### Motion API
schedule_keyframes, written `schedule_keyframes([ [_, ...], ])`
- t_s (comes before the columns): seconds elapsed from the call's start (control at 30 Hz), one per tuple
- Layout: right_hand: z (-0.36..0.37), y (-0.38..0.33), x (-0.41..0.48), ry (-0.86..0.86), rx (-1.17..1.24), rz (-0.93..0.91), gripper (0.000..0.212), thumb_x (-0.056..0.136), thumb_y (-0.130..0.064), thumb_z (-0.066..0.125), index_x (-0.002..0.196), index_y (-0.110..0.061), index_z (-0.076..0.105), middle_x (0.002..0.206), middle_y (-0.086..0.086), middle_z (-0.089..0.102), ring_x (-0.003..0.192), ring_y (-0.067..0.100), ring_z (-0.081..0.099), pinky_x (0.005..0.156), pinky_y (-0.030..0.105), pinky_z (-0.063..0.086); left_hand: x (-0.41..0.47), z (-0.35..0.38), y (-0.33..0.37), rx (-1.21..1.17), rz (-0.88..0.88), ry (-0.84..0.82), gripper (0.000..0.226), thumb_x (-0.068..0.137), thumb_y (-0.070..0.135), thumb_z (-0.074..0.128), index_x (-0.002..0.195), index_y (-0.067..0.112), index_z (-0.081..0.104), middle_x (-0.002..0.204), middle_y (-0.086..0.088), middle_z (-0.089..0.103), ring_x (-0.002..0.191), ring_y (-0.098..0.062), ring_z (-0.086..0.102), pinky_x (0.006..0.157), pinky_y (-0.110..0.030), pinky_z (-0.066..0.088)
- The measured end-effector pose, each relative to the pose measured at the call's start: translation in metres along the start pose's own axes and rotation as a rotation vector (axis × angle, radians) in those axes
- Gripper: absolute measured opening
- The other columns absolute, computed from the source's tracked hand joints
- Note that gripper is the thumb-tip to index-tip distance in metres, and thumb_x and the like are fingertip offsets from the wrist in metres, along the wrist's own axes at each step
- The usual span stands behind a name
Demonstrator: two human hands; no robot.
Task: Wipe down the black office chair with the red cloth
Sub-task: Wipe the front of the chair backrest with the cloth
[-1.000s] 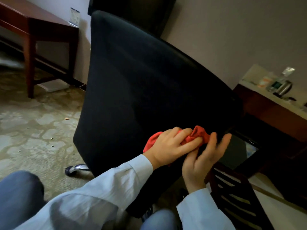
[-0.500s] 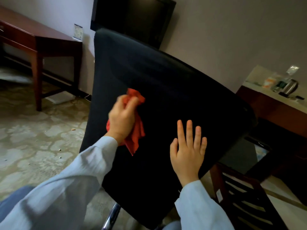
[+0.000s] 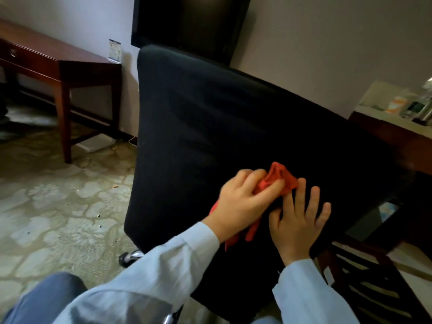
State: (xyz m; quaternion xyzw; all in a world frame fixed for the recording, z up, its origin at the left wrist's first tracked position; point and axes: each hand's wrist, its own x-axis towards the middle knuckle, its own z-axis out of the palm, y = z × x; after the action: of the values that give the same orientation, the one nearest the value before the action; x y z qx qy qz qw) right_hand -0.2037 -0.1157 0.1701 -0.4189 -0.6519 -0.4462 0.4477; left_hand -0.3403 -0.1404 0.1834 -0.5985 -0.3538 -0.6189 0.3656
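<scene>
Red cloth [image 3: 281,175] — left hand [image 3: 243,202] (chair [image 3: 210,113] back)

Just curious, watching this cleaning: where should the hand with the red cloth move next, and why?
Probably slide the left hand and its cloth up across the chair back: they sit low, close beside the flat right hand, with much black surface above.

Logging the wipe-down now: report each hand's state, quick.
Left hand: grips the crumpled red cloth against the black fabric office chair.
Right hand: holds nothing, fingers straight and spread, flat on the chair.
</scene>
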Motion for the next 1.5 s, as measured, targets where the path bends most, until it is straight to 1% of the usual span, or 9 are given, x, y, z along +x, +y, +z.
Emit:
schedule_keyframes([
  [0.2, 0.004, 0.026, -0.003, 0.019, 0.023, -0.008, 0.036, 0.098, -0.033, 0.027, 0.123, -0.019, 0.048, 0.138, 0.006, 0.037, 0.144, 0.018, 0.009, 0.116, 0.037, 0.002, -0.004, 0.031, 0.007, 0.137, 0.121, 0.028, 0.026, 0.085, 0.019, 0.061, 0.109, 0.025, 0.053, 0.107, -0.005, 0.043, 0.091, -0.022, 0.046, 0.080, -0.033, 0.040],
  [0.37, 0.011, 0.046, -0.007, 0.040, 0.005, -0.019, 0.054, 0.095, -0.033, 0.031, 0.148, -0.034, 0.018, 0.139, 0.004, 0.037, 0.143, 0.016, 0.011, 0.117, 0.036, 0.003, 0.000, 0.028, -0.008, 0.188, 0.153, -0.023, 0.029, 0.082, 0.020, 0.061, 0.108, 0.027, 0.050, 0.109, -0.004, 0.038, 0.095, -0.020, 0.042, 0.086, -0.033, 0.039],
  [0.57, 0.014, 0.061, -0.009, 0.042, 0.052, -0.029, 0.057, 0.094, -0.034, 0.037, 0.148, -0.036, 0.017, 0.138, 0.003, 0.038, 0.143, 0.013, 0.010, 0.116, 0.033, 0.007, -0.001, 0.009, -0.042, 0.198, 0.040, -0.047, 0.024, 0.082, 0.022, 0.057, 0.105, 0.026, 0.050, 0.108, -0.005, 0.037, 0.095, -0.025, 0.042, 0.084, -0.036, 0.037],
  [0.8, 0.009, 0.049, -0.004, 0.037, 0.138, 0.002, 0.059, 0.092, -0.031, 0.038, 0.147, -0.038, 0.018, 0.147, -0.003, 0.031, 0.142, 0.012, 0.014, 0.115, 0.034, 0.009, -0.002, -0.041, -0.118, 0.268, -0.376, -0.073, 0.023, 0.085, 0.020, 0.049, 0.108, 0.016, 0.047, 0.114, -0.015, 0.038, 0.103, -0.030, 0.036, 0.095, -0.040, 0.026],
  [0.9, 0.007, 0.041, -0.005, 0.031, 0.120, -0.028, 0.057, 0.094, -0.031, 0.036, 0.148, -0.036, 0.019, 0.157, -0.014, 0.007, 0.141, 0.014, 0.014, 0.114, 0.035, 0.010, 0.007, -0.062, -0.156, 0.253, -0.781, 0.012, 0.023, 0.087, 0.008, 0.046, 0.108, -0.001, 0.051, 0.114, -0.030, 0.044, 0.106, -0.041, 0.041, 0.096, -0.039, 0.025],
  [1.0, 0.005, 0.031, -0.007, 0.021, 0.107, -0.011, 0.060, 0.093, -0.028, 0.035, 0.148, -0.035, 0.015, 0.157, -0.014, 0.002, 0.145, 0.012, 0.003, 0.116, 0.038, 0.004, 0.026, -0.076, -0.176, 0.143, -1.110, 0.175, 0.028, 0.094, 0.010, 0.044, 0.114, -0.009, 0.047, 0.119, -0.031, 0.041, 0.112, -0.040, 0.044, 0.096, -0.034, 0.027],
  [1.13, 0.000, 0.018, -0.006, -0.013, 0.172, 0.049, 0.064, 0.089, -0.023, 0.036, 0.149, -0.035, 0.014, 0.158, -0.011, 0.005, 0.145, 0.013, -0.002, 0.117, 0.042, -0.003, 0.052, -0.063, -0.167, 0.079, -1.071, 0.267, 0.033, 0.093, 0.017, 0.045, 0.120, -0.001, 0.051, 0.120, -0.025, 0.046, 0.110, -0.036, 0.048, 0.096, -0.033, 0.031],
  [1.27, -0.005, 0.013, -0.002, -0.104, 0.255, 0.125, 0.055, 0.086, -0.021, 0.035, 0.140, -0.023, 0.032, 0.145, 0.007, 0.027, 0.145, 0.011, -0.008, 0.115, 0.040, -0.011, 0.068, -0.043, -0.139, 0.081, -1.195, 0.350, 0.034, 0.098, 0.024, 0.043, 0.128, 0.012, 0.050, 0.126, -0.017, 0.045, 0.110, -0.039, 0.050, 0.092, -0.039, 0.037],
  [1.5, -0.007, 0.018, -0.001, -0.238, 0.361, 0.167, 0.055, 0.085, -0.022, 0.034, 0.140, -0.016, 0.030, 0.149, 0.004, 0.021, 0.144, 0.017, -0.012, 0.113, 0.036, -0.018, 0.063, -0.017, -0.060, 0.019, -0.959, 0.280, 0.031, 0.094, 0.024, 0.045, 0.120, 0.012, 0.057, 0.116, -0.011, 0.055, 0.097, -0.029, 0.060, 0.077, -0.028, 0.042],
])
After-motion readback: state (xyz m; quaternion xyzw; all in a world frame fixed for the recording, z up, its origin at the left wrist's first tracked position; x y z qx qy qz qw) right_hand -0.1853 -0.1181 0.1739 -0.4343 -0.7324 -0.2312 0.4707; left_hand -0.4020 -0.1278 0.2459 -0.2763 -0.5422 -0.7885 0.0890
